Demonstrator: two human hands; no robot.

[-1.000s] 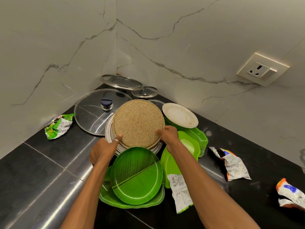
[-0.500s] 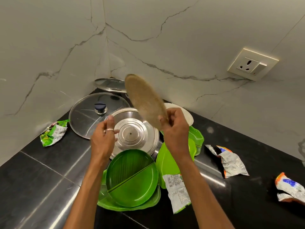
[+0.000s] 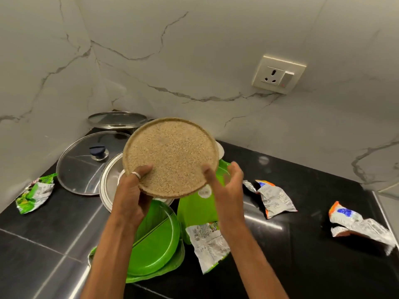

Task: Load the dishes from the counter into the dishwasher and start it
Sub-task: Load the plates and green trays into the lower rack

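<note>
The speckled tan plate (image 3: 170,156) is off the pile and in the air above the counter (image 3: 302,255), tilted with its shallow rimmed face toward the camera. A second ago it lay upside down on the steel plate (image 3: 110,180). Half a second ago it stood edge-on in the right hand. Now it has been flipped and passed across. The left hand (image 3: 129,195) grips its lower left rim, thumb on the face and fingers curled behind. The right hand (image 3: 226,190) is loose and spread at the lower right edge, one blurred fingertip at the rim; whether it bears any weight cannot be told.

The steel plate is now uncovered. The green divided plate (image 3: 157,244), the green container (image 3: 194,210) and the glass lid (image 3: 82,167) lie around it. Crumpled wrappers (image 3: 276,197) are scattered on the black stone. The dishwasher is not in view, so loading is likely only starting: one dish in hand, the others waiting.
</note>
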